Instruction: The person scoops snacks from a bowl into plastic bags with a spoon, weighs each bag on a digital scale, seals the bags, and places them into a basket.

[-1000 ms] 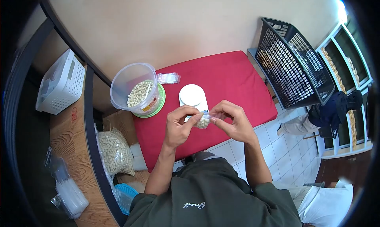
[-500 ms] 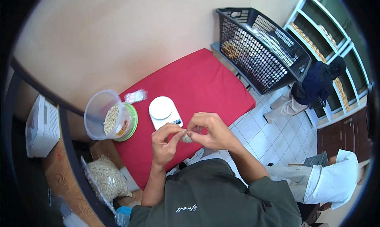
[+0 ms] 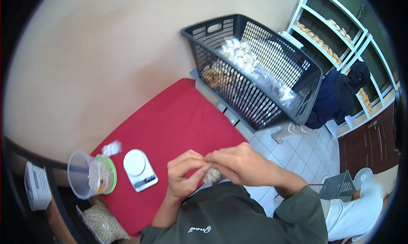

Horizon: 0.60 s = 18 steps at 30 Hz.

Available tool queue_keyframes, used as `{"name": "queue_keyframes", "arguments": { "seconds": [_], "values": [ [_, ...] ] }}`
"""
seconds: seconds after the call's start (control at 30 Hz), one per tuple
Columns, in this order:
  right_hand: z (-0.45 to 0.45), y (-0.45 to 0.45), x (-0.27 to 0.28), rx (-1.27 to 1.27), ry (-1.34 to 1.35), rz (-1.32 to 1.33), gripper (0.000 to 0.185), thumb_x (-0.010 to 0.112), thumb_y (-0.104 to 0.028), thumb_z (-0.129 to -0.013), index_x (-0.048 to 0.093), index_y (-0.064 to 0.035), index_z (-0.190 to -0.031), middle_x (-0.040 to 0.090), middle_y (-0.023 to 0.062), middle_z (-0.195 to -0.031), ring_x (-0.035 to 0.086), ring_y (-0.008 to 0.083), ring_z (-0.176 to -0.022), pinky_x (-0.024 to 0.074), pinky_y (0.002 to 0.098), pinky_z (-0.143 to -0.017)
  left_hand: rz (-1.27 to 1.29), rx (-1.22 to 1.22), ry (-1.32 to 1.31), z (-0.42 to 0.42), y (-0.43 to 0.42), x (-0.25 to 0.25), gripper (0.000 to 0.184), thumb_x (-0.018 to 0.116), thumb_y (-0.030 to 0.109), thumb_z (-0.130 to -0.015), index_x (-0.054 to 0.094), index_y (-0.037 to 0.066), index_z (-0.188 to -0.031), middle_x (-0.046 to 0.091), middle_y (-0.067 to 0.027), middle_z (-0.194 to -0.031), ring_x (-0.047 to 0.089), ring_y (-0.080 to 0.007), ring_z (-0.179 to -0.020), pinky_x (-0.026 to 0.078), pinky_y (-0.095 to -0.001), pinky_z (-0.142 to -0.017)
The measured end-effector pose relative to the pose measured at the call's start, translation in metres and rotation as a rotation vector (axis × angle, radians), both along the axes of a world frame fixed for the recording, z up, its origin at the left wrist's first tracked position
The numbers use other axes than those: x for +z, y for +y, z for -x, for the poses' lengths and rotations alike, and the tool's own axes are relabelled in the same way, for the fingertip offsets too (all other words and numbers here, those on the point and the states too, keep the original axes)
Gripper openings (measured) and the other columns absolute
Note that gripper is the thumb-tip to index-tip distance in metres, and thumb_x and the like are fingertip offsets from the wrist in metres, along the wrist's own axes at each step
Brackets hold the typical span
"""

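Note:
A small clear plastic bag (image 3: 212,176) with pale contents hangs between my hands, close to my shirt. My left hand (image 3: 185,174) pinches its top edge with thumb and fingers. The fingers of my right hand (image 3: 246,164) close on the same upper part, touching the left fingertips. Left of my hands, a white digital scale (image 3: 145,183) lies on the red-covered table (image 3: 165,125) with nothing on its round plate. Beyond it sits a clear plastic tub (image 3: 76,171) of pale nuts or beans, tipped in view beside a green lid (image 3: 111,176).
A small plastic packet stack (image 3: 111,148) lies near the tub. Below is a large bag of pale pieces (image 3: 104,222). A black crate (image 3: 255,110) holding filled bags stands at the table's far end. Two people (image 3: 335,99) are on the right, near shelves (image 3: 327,25).
My view has swung toward the crate, so the table, scale and tub appear lower left. Both hands keep pinching the small bag, now farther right of the scale.

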State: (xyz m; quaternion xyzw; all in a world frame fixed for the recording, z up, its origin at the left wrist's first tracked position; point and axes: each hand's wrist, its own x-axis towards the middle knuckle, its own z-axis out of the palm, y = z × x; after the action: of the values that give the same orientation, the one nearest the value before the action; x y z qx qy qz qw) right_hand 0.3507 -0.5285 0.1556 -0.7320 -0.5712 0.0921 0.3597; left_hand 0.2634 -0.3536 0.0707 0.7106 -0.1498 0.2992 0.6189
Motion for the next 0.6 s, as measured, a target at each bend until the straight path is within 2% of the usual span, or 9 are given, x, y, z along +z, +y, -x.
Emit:
{"name": "queue_keyframes", "arguments": {
  "seconds": [0.07,0.13,0.2,0.27,0.33,0.4,0.47,0.53,0.6],
  "values": [
    [-0.033,-0.030,0.019,0.050,-0.032,0.144,0.020,0.061,0.000,-0.076,0.056,0.0026,-0.095,0.063,0.0172,-0.076,0.065,0.0359,-0.070,0.0510,0.0442,-0.057,0.007,-0.082,-0.011,-0.033,-0.015,-0.004,0.014,0.072,-0.007,-0.074,0.071,-0.002,-0.087,0.068,-0.0131,-0.082,0.066,-0.0220,-0.074,0.052,-0.0318,-0.065],
    [-0.065,-0.061,0.051,0.014,-0.131,0.200,0.023,0.062,0.000,-0.070,0.057,0.0024,-0.092,0.063,0.0167,-0.075,0.065,0.0340,-0.067,0.0510,0.0426,-0.056,0.120,-0.145,0.028,-0.060,-0.028,-0.013,0.018,0.071,-0.005,-0.077,0.070,-0.002,-0.095,0.068,-0.0129,-0.083,0.065,-0.0211,-0.074,0.052,-0.0313,-0.066],
    [-0.099,-0.087,0.080,-0.097,-0.249,0.086,0.021,0.063,-0.001,-0.067,0.060,0.0012,-0.087,0.060,0.0165,-0.069,0.063,0.0322,-0.063,0.0499,0.0403,-0.055,0.171,-0.024,0.162,-0.078,-0.034,-0.030,0.024,0.069,-0.004,-0.081,0.068,-0.003,-0.104,0.067,-0.0102,-0.084,0.064,-0.0174,-0.077,0.050,-0.0286,-0.072],
    [-0.142,-0.100,0.116,-0.274,-0.419,0.139,0.002,0.063,0.000,-0.075,0.063,0.0020,-0.074,0.061,0.0132,-0.064,0.063,0.0287,-0.057,0.0489,0.0330,-0.056,0.204,0.137,0.313,-0.086,-0.034,-0.050,0.024,0.068,-0.006,-0.082,0.067,-0.003,-0.106,0.066,-0.0077,-0.084,0.063,-0.0152,-0.079,0.050,-0.0268,-0.075],
    [-0.205,-0.100,0.128,-0.334,-0.433,0.114,0.005,0.064,-0.002,-0.073,0.065,0.0012,-0.077,0.057,0.0192,-0.062,0.064,0.0305,-0.062,0.0490,0.0372,-0.055,0.264,0.200,0.373,-0.087,-0.035,-0.069,0.023,0.067,-0.006,-0.085,0.067,-0.002,-0.108,0.064,-0.0048,-0.085,0.062,-0.0123,-0.081,0.049,-0.0254,-0.077],
    [-0.270,-0.088,0.132,-0.350,-0.569,0.159,0.007,0.064,-0.003,-0.077,0.065,0.0035,-0.076,0.062,0.0189,-0.065,0.066,0.0280,-0.062,0.0505,0.0366,-0.057,0.289,0.340,0.538,-0.082,-0.035,-0.090,0.021,0.066,-0.004,-0.088,0.067,-0.001,-0.108,0.064,-0.0034,-0.086,0.061,-0.0104,-0.082,0.049,-0.0243,-0.077],
    [-0.347,-0.071,0.111,-0.332,-0.562,0.126,0.007,0.063,-0.002,-0.080,0.065,0.0042,-0.078,0.065,0.0164,-0.067,0.067,0.0243,-0.056,0.0526,0.0339,-0.056,0.270,0.394,0.591,-0.071,-0.034,-0.105,0.019,0.066,0.000,-0.090,0.067,0.000,-0.108,0.064,-0.0022,-0.087,0.061,-0.0087,-0.083,0.049,-0.0232,-0.076],
    [-0.403,-0.046,0.099,-0.472,-0.284,0.310,0.005,0.061,0.001,-0.083,0.066,0.0032,-0.082,0.068,0.0143,-0.069,0.067,0.0216,-0.052,0.0555,0.0323,-0.054,0.273,0.475,0.679,-0.060,-0.035,-0.116,0.017,0.066,0.002,-0.091,0.067,-0.001,-0.108,0.064,-0.0020,-0.087,0.061,-0.0087,-0.082,0.049,-0.0227,-0.075],
    [-0.460,-0.025,0.074,-0.527,-0.143,0.332,0.010,0.057,-0.002,-0.087,0.064,0.0049,-0.083,0.067,0.0120,-0.067,0.068,0.0185,-0.053,0.0559,0.0310,-0.048,0.261,0.525,0.688,-0.051,-0.037,-0.125,0.018,0.066,0.003,-0.091,0.067,-0.001,-0.109,0.065,-0.0024,-0.087,0.062,-0.0092,-0.082,0.049,-0.0230,-0.076]
  ]
}}
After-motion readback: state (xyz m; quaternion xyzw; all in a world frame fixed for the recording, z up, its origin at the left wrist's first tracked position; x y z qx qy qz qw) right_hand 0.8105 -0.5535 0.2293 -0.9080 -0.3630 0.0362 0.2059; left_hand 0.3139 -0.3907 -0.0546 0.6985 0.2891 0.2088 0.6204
